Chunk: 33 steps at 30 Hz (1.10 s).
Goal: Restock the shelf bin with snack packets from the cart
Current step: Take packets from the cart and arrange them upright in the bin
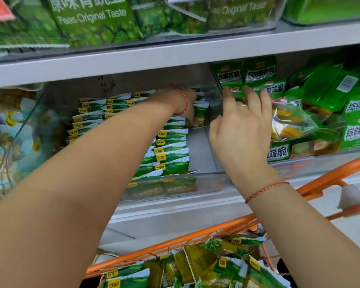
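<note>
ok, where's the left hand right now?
Head view: left hand is deep in the clear shelf bin, gripping an upright green snack packet at the rows' right end.

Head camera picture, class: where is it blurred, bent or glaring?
Head view: upper pea bags smeared; shelf edge bows from the wide lens; left hand soft deep in the clear bin; right hand sharper; glare on a clear packet.

Above my reach, the upper shelf carries big green bags marked "Peas Original Taste" inside a clear tray. To my right, a neighbouring bin holds bright green mixed fruit-and-vegetable crisp packs, heaped loosely, one with a see-through window showing yellow and orange pieces. At my far left, another clear bin holds pale blue and white packets, blurred.
</note>
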### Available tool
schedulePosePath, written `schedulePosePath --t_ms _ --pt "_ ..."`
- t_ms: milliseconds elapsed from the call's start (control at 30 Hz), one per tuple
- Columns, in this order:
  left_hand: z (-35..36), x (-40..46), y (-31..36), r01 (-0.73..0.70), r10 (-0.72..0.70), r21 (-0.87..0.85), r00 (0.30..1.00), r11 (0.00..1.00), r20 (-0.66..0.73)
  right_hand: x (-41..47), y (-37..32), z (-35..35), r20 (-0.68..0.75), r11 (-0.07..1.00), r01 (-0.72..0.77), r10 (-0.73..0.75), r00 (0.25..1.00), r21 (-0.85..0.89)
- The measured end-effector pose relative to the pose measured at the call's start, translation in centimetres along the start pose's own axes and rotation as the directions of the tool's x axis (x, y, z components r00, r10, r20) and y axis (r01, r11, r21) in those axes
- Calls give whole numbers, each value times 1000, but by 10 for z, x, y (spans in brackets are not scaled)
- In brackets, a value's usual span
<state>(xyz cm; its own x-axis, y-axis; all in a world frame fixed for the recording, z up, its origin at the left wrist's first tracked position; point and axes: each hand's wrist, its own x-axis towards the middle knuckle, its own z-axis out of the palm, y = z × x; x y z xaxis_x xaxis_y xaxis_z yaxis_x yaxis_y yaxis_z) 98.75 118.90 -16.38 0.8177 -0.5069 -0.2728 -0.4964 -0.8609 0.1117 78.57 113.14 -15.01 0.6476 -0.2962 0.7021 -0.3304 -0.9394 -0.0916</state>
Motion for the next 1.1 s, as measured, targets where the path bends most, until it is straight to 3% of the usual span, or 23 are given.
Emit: schedulePosePath --t_ms 33,200,333,467,600,667,800,867,933,1000,1100 --pt "4 3 -3 22 -24 -60 999 998 -28 0 0 -1 3 1000 -1 1 1000 -1" --pt "9 21 -12 20 -21 -19 999 1000 -29 0 0 -1 9 1000 2 -2 1000 3" --pt "1 2 2 -33 34 -40 999 999 27 0 0 0 13 1000 3 -3 1000 16" --pt "-1 -16 4 -88 88 -22 996 996 -18 -1 0 0 17 1000 0 0 1000 19" --pt "-7 -31 9 -103 146 250 976 963 -160 -1 -1 0 16 1000 -1 1 1000 19" --pt "-8 -34 15 -58 129 377 978 925 -166 0 -1 0 12 1000 0 -1 1000 19" --pt "-9 -34 18 -4 76 423 985 906 -154 0 -1 -1 4 1000 4 -4 1000 13" --pt "-12 -35 14 -35 89 345 986 938 -142 0 -1 -1 -1 1000 7 -7 1000 20" --pt "-20 -39 4 -79 89 105 991 991 -101 0 0 -1 0 1000 6 -6 1000 17" --pt "-28 -44 -12 -117 105 -162 991 980 -79 0 -1 -2 2 1000 2 -2 1000 10" --pt "-31 -50 -32 -197 134 -315 968 928 -211 0 -1 -1 5 1000 -1 1 1000 17"
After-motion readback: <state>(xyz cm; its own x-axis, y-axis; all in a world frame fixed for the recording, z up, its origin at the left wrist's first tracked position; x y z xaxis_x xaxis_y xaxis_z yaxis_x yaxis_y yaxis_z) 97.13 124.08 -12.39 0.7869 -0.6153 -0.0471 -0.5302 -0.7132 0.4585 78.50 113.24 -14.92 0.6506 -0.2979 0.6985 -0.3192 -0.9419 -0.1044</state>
